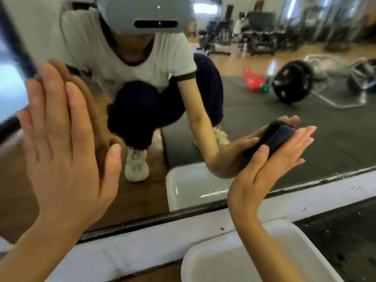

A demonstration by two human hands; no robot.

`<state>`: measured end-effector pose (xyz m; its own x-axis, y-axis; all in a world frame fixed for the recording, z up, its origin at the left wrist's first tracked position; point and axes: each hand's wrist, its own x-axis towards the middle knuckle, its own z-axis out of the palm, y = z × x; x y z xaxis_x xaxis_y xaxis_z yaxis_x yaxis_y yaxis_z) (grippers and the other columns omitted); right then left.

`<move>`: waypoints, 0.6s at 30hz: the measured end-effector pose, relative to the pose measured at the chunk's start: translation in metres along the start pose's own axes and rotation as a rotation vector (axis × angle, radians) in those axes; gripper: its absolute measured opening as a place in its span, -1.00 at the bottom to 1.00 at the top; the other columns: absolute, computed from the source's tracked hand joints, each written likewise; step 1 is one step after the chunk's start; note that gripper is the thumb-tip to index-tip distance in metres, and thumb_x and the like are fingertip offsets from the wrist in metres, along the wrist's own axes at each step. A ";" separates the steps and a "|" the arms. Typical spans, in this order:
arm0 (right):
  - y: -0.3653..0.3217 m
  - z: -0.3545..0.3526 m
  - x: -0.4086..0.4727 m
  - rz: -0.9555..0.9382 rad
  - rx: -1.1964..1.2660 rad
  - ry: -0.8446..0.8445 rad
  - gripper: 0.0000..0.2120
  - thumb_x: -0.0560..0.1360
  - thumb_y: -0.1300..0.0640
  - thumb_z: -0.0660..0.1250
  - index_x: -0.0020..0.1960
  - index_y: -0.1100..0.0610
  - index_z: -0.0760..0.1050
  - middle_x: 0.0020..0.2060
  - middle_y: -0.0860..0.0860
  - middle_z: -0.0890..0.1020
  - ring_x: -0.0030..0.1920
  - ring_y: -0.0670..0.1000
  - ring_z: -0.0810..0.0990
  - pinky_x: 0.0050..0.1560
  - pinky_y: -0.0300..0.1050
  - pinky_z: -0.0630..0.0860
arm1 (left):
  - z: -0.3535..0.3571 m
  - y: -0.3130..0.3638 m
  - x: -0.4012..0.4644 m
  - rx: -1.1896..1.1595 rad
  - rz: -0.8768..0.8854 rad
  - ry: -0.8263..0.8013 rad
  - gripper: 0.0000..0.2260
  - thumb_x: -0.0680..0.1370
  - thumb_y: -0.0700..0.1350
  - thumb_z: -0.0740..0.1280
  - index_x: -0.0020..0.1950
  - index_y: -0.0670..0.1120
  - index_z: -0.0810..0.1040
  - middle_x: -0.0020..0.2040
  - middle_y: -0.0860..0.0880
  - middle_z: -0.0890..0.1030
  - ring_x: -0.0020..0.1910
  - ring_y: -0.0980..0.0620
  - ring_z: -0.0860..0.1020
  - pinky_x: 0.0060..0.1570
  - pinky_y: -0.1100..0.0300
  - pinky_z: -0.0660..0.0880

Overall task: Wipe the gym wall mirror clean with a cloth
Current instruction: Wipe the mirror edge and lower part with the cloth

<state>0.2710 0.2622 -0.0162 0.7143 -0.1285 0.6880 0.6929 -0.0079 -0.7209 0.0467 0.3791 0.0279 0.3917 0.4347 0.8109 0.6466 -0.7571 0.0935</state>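
The wall mirror [264, 110] fills most of the head view, and its bottom edge runs just above the white skirting. My left hand [63, 143] lies flat on the glass at the left, fingers straight and together. My right hand [270, 163] presses a dark folded cloth [274, 139] against the lower part of the mirror; the fingers are straight over the cloth and the thumb rests on its near edge. The reflection shows me crouching in front of the mirror.
A white plastic basin [254, 251] stands on the floor right below my right hand, against the white skirting [142, 241]. Dark rubber matting [345, 231] covers the floor at the right. The mirror reflects a barbell, a red bag and gym machines behind me.
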 end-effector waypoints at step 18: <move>-0.044 0.019 -0.068 -0.222 -0.022 -0.171 -0.44 0.69 0.15 0.01 0.64 0.15 -0.08 0.62 0.02 -0.07 0.62 0.03 -0.15 0.59 0.14 -0.24 | -0.023 -0.075 -0.042 0.004 -0.118 -0.061 -0.37 0.68 0.07 -0.04 0.65 -0.24 -0.07 0.65 -0.24 -0.02 0.60 -0.36 0.05 0.51 -0.37 0.05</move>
<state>0.1936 0.2899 -0.0301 0.5523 0.0484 0.8322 0.8336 -0.0391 -0.5509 -0.0331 0.4069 0.0002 0.3513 0.5497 0.7579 0.6934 -0.6967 0.1839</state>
